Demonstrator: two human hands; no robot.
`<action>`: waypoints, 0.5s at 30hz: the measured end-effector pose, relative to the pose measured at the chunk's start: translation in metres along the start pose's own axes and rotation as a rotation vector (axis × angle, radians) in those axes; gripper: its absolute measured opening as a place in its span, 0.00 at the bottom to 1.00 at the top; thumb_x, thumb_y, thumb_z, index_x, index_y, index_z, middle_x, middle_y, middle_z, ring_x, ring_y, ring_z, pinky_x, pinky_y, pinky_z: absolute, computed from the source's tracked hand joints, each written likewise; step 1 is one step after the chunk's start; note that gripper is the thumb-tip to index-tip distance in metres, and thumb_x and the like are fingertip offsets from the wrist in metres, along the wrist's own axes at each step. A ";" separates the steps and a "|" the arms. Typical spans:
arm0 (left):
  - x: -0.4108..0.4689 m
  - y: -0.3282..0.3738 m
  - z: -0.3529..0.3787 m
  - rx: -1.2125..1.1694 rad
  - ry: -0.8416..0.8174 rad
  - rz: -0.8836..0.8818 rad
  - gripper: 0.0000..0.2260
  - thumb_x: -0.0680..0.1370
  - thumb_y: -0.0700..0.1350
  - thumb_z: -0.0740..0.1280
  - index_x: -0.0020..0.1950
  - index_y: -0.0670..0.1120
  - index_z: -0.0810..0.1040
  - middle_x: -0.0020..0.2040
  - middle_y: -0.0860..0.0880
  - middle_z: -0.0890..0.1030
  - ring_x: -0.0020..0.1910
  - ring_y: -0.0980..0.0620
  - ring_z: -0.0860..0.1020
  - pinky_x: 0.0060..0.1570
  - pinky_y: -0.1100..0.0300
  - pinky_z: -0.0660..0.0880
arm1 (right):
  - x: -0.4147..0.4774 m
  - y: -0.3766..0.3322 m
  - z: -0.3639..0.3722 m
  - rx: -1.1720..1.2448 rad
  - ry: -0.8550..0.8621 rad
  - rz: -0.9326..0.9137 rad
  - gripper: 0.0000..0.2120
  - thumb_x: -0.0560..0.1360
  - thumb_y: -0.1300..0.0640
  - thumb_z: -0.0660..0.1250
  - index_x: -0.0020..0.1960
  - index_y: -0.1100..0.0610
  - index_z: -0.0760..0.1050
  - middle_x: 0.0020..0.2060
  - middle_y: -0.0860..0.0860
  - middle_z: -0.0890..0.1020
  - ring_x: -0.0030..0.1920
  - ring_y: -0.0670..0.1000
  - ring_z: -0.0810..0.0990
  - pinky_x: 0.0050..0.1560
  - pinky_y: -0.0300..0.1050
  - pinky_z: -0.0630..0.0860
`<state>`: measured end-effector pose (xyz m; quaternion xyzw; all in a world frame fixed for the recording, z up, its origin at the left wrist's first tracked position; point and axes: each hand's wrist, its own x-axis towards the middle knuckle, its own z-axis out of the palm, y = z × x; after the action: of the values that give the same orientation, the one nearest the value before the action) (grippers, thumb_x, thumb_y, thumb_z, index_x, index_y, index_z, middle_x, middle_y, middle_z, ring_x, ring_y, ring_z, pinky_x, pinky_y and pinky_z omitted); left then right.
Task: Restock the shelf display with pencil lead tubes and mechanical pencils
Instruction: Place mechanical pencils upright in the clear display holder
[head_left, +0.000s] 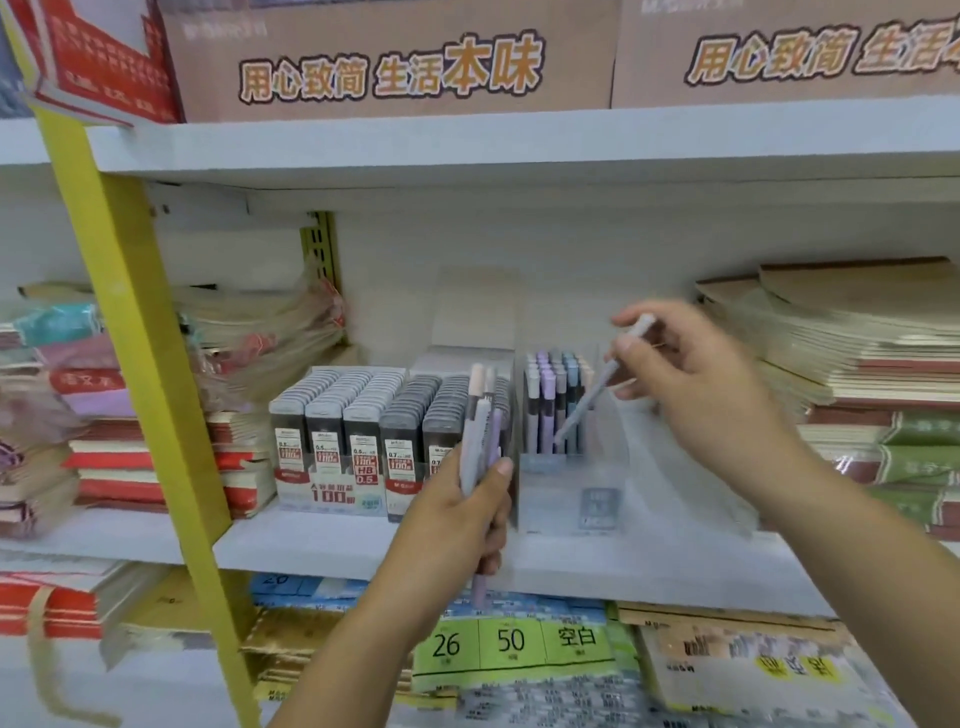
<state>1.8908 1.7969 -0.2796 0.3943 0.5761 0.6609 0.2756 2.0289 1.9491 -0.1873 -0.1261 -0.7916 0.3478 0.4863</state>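
My left hand (457, 530) gripped a spare bundle of mechanical pencils (480, 431) as supply, while my right hand (696, 379) pinched one grey pencil (589, 400), tilted tip-down, apparently to slot into the clear pencil holder (615, 483).

White shelf (322, 545): display box of pencil lead tubes (358, 441) at centre front; clear stand (597, 499) of mechanical pencils (550, 395) just beside, right. Notebook stacks (114, 467) at left end, more notebook stacks (872, 374) at right end.
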 end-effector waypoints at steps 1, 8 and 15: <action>0.002 0.001 -0.002 -0.009 0.005 0.004 0.06 0.83 0.50 0.63 0.48 0.50 0.74 0.30 0.53 0.72 0.25 0.55 0.66 0.27 0.62 0.70 | 0.003 0.004 0.006 -0.068 -0.040 0.005 0.11 0.78 0.59 0.65 0.47 0.42 0.75 0.40 0.46 0.81 0.40 0.44 0.83 0.40 0.39 0.81; 0.011 -0.001 -0.012 -0.048 0.041 0.016 0.07 0.83 0.48 0.64 0.52 0.45 0.73 0.31 0.52 0.70 0.25 0.54 0.64 0.25 0.61 0.67 | 0.001 0.028 0.038 -0.185 -0.179 -0.015 0.05 0.77 0.53 0.67 0.51 0.45 0.77 0.41 0.43 0.82 0.41 0.46 0.82 0.47 0.55 0.80; 0.015 -0.001 -0.012 -0.073 0.036 0.012 0.09 0.83 0.48 0.64 0.42 0.51 0.74 0.32 0.50 0.74 0.24 0.55 0.65 0.25 0.62 0.66 | 0.006 0.025 0.042 -0.248 -0.164 -0.158 0.17 0.74 0.51 0.71 0.47 0.36 0.63 0.37 0.44 0.80 0.36 0.44 0.81 0.41 0.49 0.80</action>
<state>1.8727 1.8028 -0.2780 0.3753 0.5541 0.6901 0.2756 1.9865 1.9525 -0.2115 -0.0939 -0.8730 0.2173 0.4265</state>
